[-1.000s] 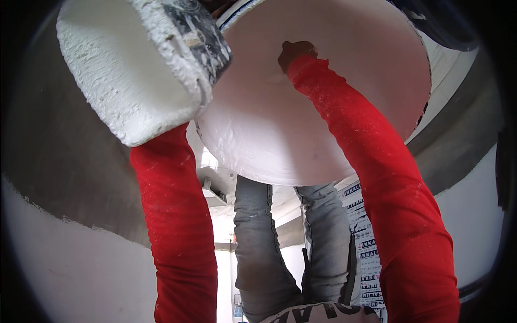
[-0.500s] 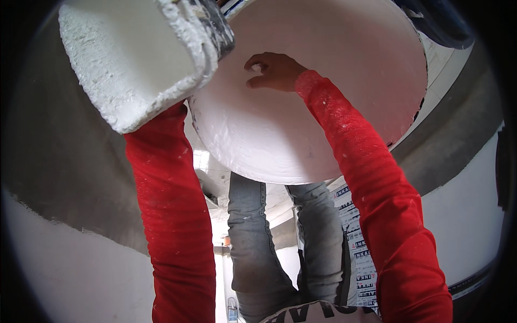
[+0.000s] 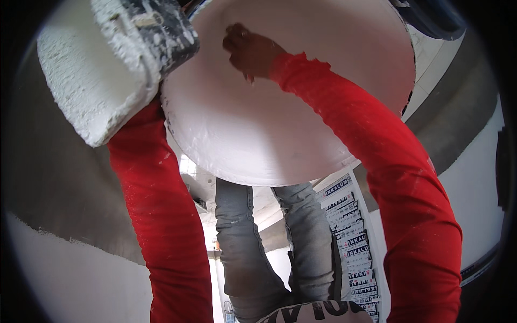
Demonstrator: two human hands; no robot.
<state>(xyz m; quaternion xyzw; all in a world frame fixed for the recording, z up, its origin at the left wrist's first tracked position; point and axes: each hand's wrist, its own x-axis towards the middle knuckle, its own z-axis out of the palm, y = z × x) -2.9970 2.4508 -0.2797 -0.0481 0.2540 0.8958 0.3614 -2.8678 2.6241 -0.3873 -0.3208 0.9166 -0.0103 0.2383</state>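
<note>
A squarish dark tub [image 3: 180, 40], thickly crusted with white plaster, hangs at the upper left, raised above a large round white-coated basin [image 3: 258, 140]. My left forearm runs up behind the tub, and my left hand under it is almost wholly hidden; the tub appears held up by it. Over the far part of the basin is my right hand [image 3: 253, 51], its fingers curled inward. Shade and blur keep me from seeing what, if anything, lies in those fingers. White specks dot both red sleeves.
My grey-trousered legs [image 3: 245, 242] stand below the basin's near rim. Right of them are printed white sheets or packs [image 3: 350, 237]. A dark blue rounded object [image 3: 433, 19] sits at the upper right. Grey bands [image 3: 70, 177] curve along both sides.
The tub and my left arm have shifted left and slightly down. My right hand has moved up and left over the basin, and its fingers have curled closer together.
</note>
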